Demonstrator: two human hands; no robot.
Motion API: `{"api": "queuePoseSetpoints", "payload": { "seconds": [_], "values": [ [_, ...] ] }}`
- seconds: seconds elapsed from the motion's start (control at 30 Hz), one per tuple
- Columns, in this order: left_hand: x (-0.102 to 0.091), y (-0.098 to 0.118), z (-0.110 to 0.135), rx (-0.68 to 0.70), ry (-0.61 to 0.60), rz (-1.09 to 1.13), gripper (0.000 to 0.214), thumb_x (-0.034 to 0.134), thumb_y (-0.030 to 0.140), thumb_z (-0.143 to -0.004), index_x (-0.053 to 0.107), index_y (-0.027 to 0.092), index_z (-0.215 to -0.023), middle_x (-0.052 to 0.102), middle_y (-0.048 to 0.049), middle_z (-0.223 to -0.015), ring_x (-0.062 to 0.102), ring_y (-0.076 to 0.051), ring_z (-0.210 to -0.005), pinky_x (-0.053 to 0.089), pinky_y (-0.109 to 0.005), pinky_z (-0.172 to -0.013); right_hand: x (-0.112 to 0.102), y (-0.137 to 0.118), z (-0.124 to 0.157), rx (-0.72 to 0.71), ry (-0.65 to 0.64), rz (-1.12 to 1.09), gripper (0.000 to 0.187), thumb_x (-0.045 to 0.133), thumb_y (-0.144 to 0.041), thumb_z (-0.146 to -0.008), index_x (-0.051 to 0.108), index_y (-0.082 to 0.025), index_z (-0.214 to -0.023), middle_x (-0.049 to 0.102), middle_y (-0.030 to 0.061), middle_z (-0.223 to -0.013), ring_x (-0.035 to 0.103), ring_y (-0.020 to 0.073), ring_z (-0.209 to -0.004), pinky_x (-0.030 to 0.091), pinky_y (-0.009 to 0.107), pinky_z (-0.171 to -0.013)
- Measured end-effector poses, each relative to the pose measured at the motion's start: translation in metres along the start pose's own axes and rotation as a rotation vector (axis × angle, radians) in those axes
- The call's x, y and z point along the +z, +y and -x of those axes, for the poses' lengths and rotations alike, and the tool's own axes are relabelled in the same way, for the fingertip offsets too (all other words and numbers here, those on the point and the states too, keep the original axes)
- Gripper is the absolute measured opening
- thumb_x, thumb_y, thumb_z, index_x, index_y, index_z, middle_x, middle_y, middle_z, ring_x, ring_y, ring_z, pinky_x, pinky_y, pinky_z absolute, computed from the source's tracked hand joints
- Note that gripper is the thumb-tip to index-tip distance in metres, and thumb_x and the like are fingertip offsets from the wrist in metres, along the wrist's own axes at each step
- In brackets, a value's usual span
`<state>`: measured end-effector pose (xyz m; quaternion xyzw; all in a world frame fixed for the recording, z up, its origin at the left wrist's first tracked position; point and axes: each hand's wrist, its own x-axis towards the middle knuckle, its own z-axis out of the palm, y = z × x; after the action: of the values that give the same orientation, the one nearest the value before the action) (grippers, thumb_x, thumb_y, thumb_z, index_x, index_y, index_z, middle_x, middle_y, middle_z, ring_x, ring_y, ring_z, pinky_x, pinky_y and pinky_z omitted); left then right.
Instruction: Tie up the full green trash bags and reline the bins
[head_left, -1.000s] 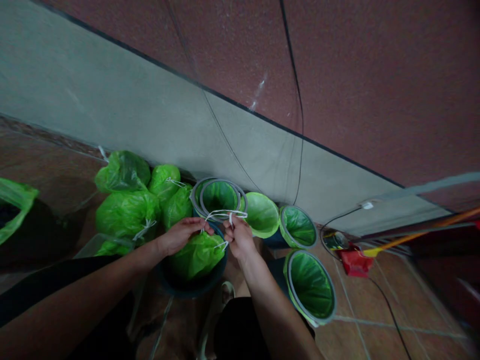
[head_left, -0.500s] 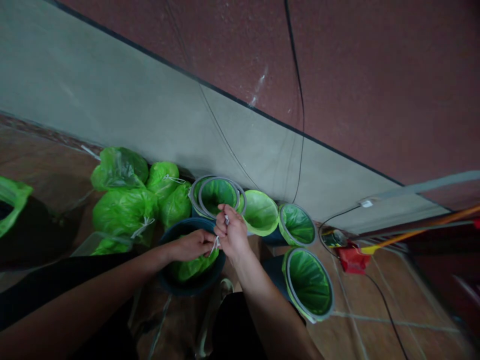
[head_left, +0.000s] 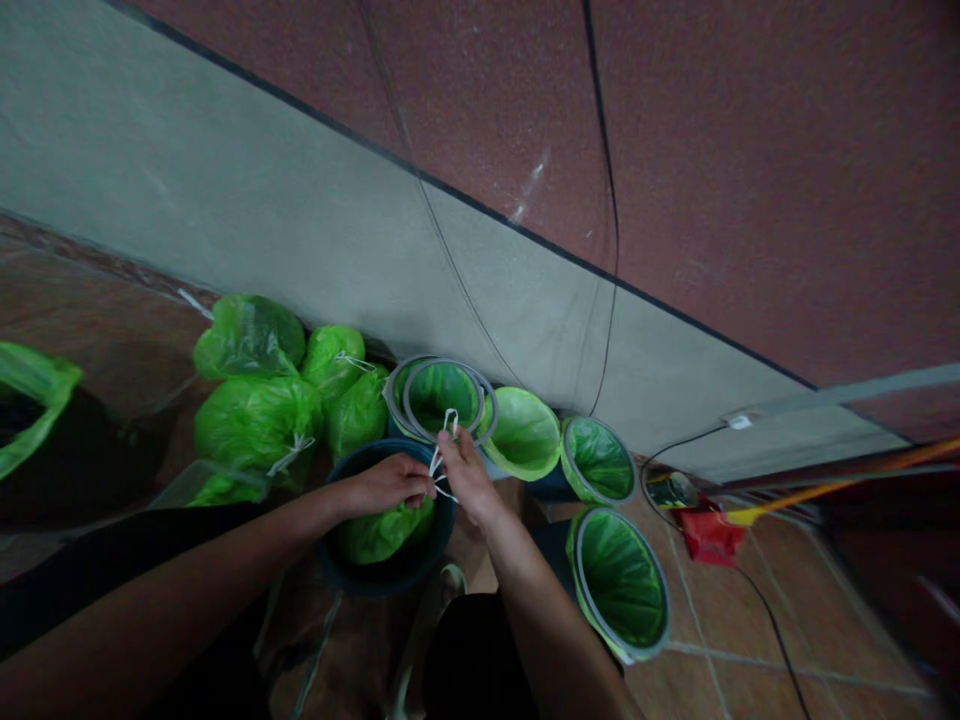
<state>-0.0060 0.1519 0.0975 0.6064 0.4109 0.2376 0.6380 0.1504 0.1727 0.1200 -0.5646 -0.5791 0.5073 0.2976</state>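
A green garbage bag (head_left: pixel 386 538) lies inside a dark blue bin (head_left: pixel 337 572) in front of me, its neck gathered under my hands. White drawstrings (head_left: pixel 444 450) run from the bag between my two hands, a loop standing up above the right fingers. My left hand (head_left: pixel 394 484) is closed on the drawstring at the bag's neck. Just to its right, my right hand (head_left: pixel 466 478) pinches the drawstring between thumb and fingers. The exact knot is partly hidden by the fingers.
Several tied green bags (head_left: pixel 259 425) sit by the wall on the left. Green-lined bins (head_left: pixel 622 575) stand to the right, one with loose grey rings (head_left: pixel 491 375) on its top. Farther right are a red dustpan (head_left: pixel 711 537) and a black cable (head_left: pixel 772 615). Another lined bin (head_left: pixel 45 400) is at far left.
My right hand has loosened from a tight fist into a pinch and shifted slightly, exposing more of the white drawstring and its loop. The left hand stays at the bag's neck.
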Motion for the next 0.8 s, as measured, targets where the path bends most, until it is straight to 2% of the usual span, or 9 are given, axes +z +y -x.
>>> {"api": "queuePoseSetpoints", "payload": {
  "seconds": [0.07, 0.13, 0.23, 0.3, 0.43, 0.53, 0.67, 0.73, 0.8],
  "values": [
    [-0.004, -0.003, -0.003, -0.053, 0.098, 0.075, 0.025, 0.051, 0.036, -0.075, 0.064, 0.015, -0.068, 0.056, 0.0017, -0.053, 0.048, -0.012, -0.053, 0.038, -0.025, -0.058, 0.000, 0.002, 0.007, -0.010, -0.084, 0.208, 0.049, 0.047, -0.056, -0.092, 0.053, -0.020, -0.125, 0.067, 0.0039, -0.087, 0.063, 0.0168, -0.079, 0.049, 0.029, -0.072],
    [-0.007, -0.004, -0.003, -0.084, 0.176, 0.126, 0.024, 0.051, 0.035, -0.073, 0.061, 0.017, -0.061, 0.055, 0.0016, -0.051, 0.048, -0.012, -0.052, 0.038, -0.026, -0.057, 0.000, 0.000, 0.013, -0.013, -0.122, 0.368, 0.045, 0.049, -0.049, -0.093, 0.054, -0.019, -0.126, 0.068, 0.0048, -0.087, 0.063, 0.0183, -0.082, 0.047, 0.030, -0.074],
    [-0.008, -0.004, -0.002, -0.120, 0.237, 0.178, 0.024, 0.051, 0.035, -0.070, 0.057, 0.018, -0.054, 0.055, 0.0011, -0.050, 0.048, -0.011, -0.051, 0.038, -0.026, -0.056, -0.002, -0.005, 0.016, -0.075, -0.178, 0.585, 0.026, 0.054, -0.037, -0.092, 0.067, -0.018, -0.103, 0.069, 0.0056, -0.083, 0.062, 0.0185, -0.081, 0.044, 0.028, -0.074],
    [-0.008, -0.005, -0.001, -0.148, 0.270, 0.205, 0.023, 0.052, 0.035, -0.068, 0.058, 0.018, -0.054, 0.056, 0.0009, -0.050, 0.048, -0.011, -0.050, 0.038, -0.025, -0.054, -0.003, -0.008, 0.015, -0.108, -0.223, 0.657, 0.023, 0.054, -0.031, -0.092, 0.069, -0.017, -0.084, 0.067, 0.0046, -0.075, 0.060, 0.0165, -0.073, 0.041, 0.026, -0.068],
    [-0.009, -0.007, -0.002, -0.189, 0.345, 0.225, 0.021, 0.055, 0.032, -0.065, 0.065, 0.014, -0.060, 0.058, -0.0006, -0.052, 0.049, -0.011, -0.052, 0.037, -0.025, -0.053, -0.007, -0.011, 0.013, -0.123, -0.210, 0.692, 0.023, 0.053, -0.024, -0.090, 0.070, -0.018, -0.076, 0.066, 0.0033, -0.071, 0.056, 0.0139, -0.066, 0.036, 0.025, -0.063],
    [-0.010, -0.009, -0.003, -0.219, 0.358, 0.240, 0.022, 0.060, 0.034, -0.063, 0.067, 0.013, -0.064, 0.062, -0.0020, -0.056, 0.050, -0.012, -0.054, 0.038, -0.025, -0.055, -0.009, -0.013, 0.015, -0.135, -0.234, 0.702, 0.021, 0.054, -0.021, -0.088, 0.069, -0.018, -0.073, 0.064, 0.0019, -0.069, 0.053, 0.0129, -0.065, 0.034, 0.025, -0.062],
    [-0.012, -0.012, -0.004, -0.180, 0.315, 0.195, 0.018, 0.065, 0.030, -0.060, 0.066, 0.014, -0.068, 0.062, 0.0002, -0.059, 0.052, -0.012, -0.058, 0.041, -0.025, -0.059, -0.009, -0.013, 0.022, -0.163, -0.446, 0.679, 0.023, 0.054, -0.017, -0.086, 0.063, -0.018, -0.065, 0.055, -0.0022, -0.058, 0.046, 0.0101, -0.056, 0.030, 0.024, -0.057],
    [-0.012, -0.013, -0.003, -0.129, 0.264, 0.043, 0.014, 0.066, 0.028, -0.061, 0.065, 0.016, -0.068, 0.062, 0.0015, -0.060, 0.053, -0.013, -0.059, 0.041, -0.025, -0.060, -0.009, -0.010, 0.024, -0.141, -0.530, 0.698, 0.023, 0.056, -0.017, -0.084, 0.062, -0.018, -0.062, 0.054, -0.0025, -0.056, 0.045, 0.0101, -0.053, 0.029, 0.024, -0.055],
    [-0.012, -0.013, -0.002, -0.045, 0.221, -0.190, 0.009, 0.063, 0.026, -0.066, 0.065, 0.017, -0.068, 0.062, 0.0016, -0.061, 0.055, -0.013, -0.060, 0.042, -0.025, -0.063, -0.010, -0.007, 0.024, -0.113, -0.518, 0.732, 0.022, 0.056, -0.019, -0.084, 0.064, -0.018, -0.063, 0.058, -0.0004, -0.059, 0.050, 0.0124, -0.056, 0.031, 0.025, -0.056]
  ]
}}
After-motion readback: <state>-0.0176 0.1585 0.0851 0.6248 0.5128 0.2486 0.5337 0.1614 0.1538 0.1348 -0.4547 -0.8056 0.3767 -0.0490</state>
